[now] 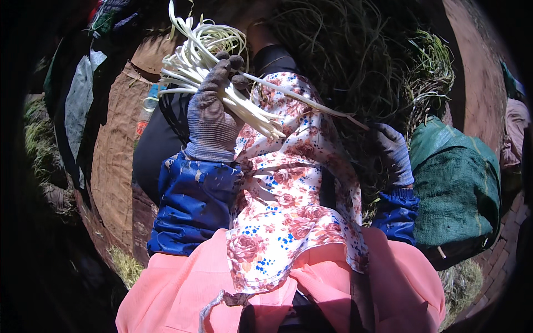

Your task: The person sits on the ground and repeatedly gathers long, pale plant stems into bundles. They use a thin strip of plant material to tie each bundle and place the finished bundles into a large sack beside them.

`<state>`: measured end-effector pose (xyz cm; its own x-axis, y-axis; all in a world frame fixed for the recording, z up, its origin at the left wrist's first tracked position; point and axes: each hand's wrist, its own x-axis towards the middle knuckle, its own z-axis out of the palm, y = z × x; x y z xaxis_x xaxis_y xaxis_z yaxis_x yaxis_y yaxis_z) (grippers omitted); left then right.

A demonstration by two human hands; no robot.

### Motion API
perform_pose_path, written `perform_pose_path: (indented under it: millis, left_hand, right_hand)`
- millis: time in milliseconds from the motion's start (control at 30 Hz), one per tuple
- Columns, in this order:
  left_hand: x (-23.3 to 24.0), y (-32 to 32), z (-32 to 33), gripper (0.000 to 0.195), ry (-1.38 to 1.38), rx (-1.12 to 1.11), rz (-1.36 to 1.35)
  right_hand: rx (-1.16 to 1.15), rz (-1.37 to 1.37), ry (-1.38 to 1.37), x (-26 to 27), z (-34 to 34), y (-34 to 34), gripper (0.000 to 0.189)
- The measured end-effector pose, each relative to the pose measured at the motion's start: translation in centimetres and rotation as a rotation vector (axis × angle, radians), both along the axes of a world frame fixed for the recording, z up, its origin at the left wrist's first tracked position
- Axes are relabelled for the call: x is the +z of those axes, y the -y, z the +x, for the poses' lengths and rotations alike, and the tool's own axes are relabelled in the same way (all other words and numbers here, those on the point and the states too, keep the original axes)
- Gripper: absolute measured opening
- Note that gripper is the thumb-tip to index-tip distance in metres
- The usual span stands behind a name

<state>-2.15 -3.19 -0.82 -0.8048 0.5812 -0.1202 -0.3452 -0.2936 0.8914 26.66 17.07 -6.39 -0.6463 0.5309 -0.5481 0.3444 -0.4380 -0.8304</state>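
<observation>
A bundle of long pale plant stems [195,66], their thinner ends curled, is gripped in my gloved left hand [214,108]. The cut-looking ends point down and right over a floral-print apron [287,187]. One single stem [300,98] runs from the left fingers across the apron to my right hand [389,145]. Its brownish far end meets the right fingertips, which are pinched around it in shadow. Both hands wear striped knit gloves with dark, soiled fingers, and blue sleeve covers [193,204] reach the wrists.
A dark heap of loose grassy leaves [349,54] lies ahead, with a greener clump [433,66] at its right. A green woven sack [454,179] stands beside my right arm. Brown sheeting [112,158] and a plastic bottle [150,102] are at the left.
</observation>
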Motion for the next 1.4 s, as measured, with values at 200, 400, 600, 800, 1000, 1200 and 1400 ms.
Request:
perform_pose_path:
  millis: [200, 400, 600, 800, 1000, 1200, 1400]
  left_hand:
    - [2.0, 0.7, -2.0, 0.026, 0.267, 0.201, 0.12]
    - [1.0, 1.2, -1.6, 0.021, 0.333, -0.074, 0.305]
    - [0.9, 0.7, -1.4, 0.033, 0.237, -0.21, 0.405]
    - [-0.9, 0.6, 2.1, 0.031, -0.401, -0.22, -0.199]
    - [-1.6, 0.5, 0.1, 0.028, 0.38, -0.193, 0.395]
    - [0.2, 0.8, -1.3, 0.027, 0.33, -0.013, 0.211]
    - [-1.9, 0.8, -0.5, 0.029, 0.116, -0.202, 0.206]
  right_hand:
    - [0.191, 0.938, 0.586, -14.0, 12.4, -9.1, 0.032]
    - [-0.024, 0.763, 0.049, 0.9, -2.6, -0.6, 0.047]
    - [0.628, 0.236, -0.386, 6.3, -15.2, 5.3, 0.042]
    - [0.574, 0.625, -0.149, 5.3, -17.1, 6.8, 0.024]
    - [0.312, 0.261, 0.037, 4.3, -9.7, 4.1, 0.03]
    - [0.138, 0.453, 0.599, 0.2, -0.7, -1.9, 0.036]
    - [0.291, 1.124, 0.15, 6.0, -5.2, 2.8, 0.05]
